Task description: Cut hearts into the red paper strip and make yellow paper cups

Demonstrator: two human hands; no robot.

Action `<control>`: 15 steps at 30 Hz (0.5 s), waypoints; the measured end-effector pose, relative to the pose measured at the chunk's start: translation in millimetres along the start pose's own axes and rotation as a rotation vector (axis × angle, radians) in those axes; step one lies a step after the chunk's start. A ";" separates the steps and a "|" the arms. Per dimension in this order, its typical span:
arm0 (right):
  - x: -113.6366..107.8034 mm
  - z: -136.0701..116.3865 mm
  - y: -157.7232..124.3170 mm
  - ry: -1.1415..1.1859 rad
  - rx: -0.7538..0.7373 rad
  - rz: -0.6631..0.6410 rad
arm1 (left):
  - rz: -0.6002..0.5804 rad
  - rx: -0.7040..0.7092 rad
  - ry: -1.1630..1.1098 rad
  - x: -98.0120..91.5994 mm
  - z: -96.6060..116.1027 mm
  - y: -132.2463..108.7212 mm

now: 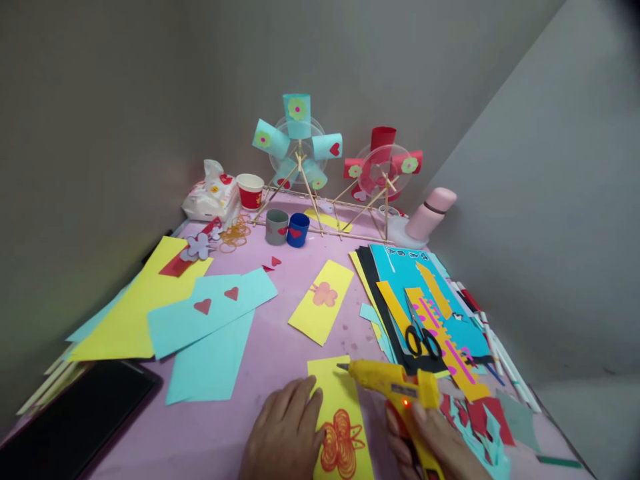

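Observation:
My right hand (435, 437) is wrapped round the handle of a yellow hot glue gun (390, 380) with a small red light lit on its side. Its dark nozzle points left, over the far end of a yellow paper strip (327, 393). On that strip is a red scribbled butterfly (341, 443). My left hand (289, 430) lies on the strip's left edge, fingers stretched out and pressing it to the table. Beyond lies another yellow paper piece (320, 307) with a pinkish butterfly shape on it.
Two stick-framed paper wheels, one light blue (299, 143) and one red (383, 167), stand at the back. Scissors (423, 340) lie on coloured sheets at right. A phone (80, 420) lies front left; grey (277, 228) and blue (298, 231) paper rings stand mid-table.

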State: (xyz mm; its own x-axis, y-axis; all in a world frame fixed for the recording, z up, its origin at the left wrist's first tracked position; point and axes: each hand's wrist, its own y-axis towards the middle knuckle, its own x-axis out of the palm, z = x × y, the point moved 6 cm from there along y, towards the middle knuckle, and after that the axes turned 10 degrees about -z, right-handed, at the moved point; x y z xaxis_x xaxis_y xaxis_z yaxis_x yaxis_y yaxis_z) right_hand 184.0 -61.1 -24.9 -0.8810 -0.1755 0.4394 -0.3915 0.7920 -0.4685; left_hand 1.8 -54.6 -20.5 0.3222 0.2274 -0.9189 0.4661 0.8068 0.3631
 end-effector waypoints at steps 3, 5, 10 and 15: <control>9.6 -1.2 -2.2 0.318 0.046 -0.201 | 0.021 0.016 0.026 -0.6 1.7 -0.1; 12.4 -6.4 -5.6 0.416 0.041 -0.280 | 0.024 0.032 0.045 0.9 2.0 -0.3; 3.4 -9.7 -16.3 0.459 -0.059 -0.262 | 0.006 0.039 0.024 6.1 -3.9 -0.2; -24.5 -1.3 -33.6 0.122 -0.211 0.017 | -0.008 0.037 -0.038 10.9 -14.2 1.8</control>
State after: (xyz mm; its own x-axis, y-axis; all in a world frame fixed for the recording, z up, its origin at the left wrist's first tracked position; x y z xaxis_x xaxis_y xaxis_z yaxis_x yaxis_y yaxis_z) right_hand 219.0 -82.6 -19.0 -0.8435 -0.0992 0.5278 -0.3010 0.9012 -0.3117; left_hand -5.6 -43.0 -32.1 0.3489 0.1995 -0.9157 0.4986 0.7878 0.3616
